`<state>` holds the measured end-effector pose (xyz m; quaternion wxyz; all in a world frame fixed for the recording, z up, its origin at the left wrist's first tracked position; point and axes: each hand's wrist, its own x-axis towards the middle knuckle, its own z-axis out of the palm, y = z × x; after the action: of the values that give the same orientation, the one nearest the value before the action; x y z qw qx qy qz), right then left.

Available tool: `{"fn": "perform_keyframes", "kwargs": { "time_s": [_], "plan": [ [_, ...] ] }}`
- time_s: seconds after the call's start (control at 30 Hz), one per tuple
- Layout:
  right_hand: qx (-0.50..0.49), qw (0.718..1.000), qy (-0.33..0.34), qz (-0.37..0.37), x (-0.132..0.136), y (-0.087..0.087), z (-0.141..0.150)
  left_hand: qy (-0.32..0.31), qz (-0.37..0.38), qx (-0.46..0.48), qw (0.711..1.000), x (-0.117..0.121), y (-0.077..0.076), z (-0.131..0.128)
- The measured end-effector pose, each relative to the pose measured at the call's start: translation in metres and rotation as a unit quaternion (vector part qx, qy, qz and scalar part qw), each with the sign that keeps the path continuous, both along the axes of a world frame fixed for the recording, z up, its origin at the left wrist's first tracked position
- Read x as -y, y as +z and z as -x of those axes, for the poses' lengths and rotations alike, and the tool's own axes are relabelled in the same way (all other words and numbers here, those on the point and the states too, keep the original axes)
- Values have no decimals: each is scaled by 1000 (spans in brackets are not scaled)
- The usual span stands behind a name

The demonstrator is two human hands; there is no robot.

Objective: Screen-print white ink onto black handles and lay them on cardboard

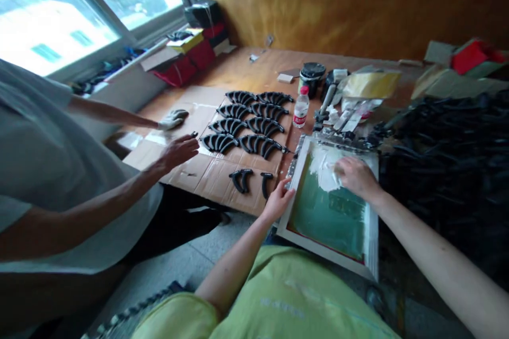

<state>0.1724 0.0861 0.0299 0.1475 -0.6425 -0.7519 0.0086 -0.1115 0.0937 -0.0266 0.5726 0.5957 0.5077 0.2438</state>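
A screen printing frame with green mesh lies tilted in front of me. Thick white ink is smeared over its upper part. At the frame's left rail, my left hand is closed with its fingers on the edge. My right hand is closed above the mesh, by the ink; its fingers are blurred and whatever they hold is hidden. Left of the frame, a curved black handle-like part lies on cardboard, with a pair of similar parts beside it.
Several rows of black parts fan across the cardboard. A co-worker's hand and gloved hand are at left. A bottle and a bucket stand behind the frame. A dark heap of parts lies right.
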Motion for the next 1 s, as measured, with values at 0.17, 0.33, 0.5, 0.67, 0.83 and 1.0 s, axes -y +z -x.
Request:
{"fn": "perform_keyframes", "kwargs": {
  "time_s": [0.17,0.33,0.5,0.67,0.83,1.0],
  "plan": [
    [-33,990,127,54,34,23,15,11,31,30,999,0,-1,-1],
    [-27,999,27,-13,27,25,16,17,53,69,996,-1,10,-2],
    [-20,995,92,-29,58,17,20,12,83,99,992,0,24,-3],
    [-64,998,21,6,17,43,8,3,95,107,990,-2,43,-3],
    [-68,990,-126,-3,-42,71,-32,2,53,99,994,-10,95,-2],
    [-183,930,-302,-103,-6,61,-98,26,-37,150,988,-35,143,-24]
  ]
}}
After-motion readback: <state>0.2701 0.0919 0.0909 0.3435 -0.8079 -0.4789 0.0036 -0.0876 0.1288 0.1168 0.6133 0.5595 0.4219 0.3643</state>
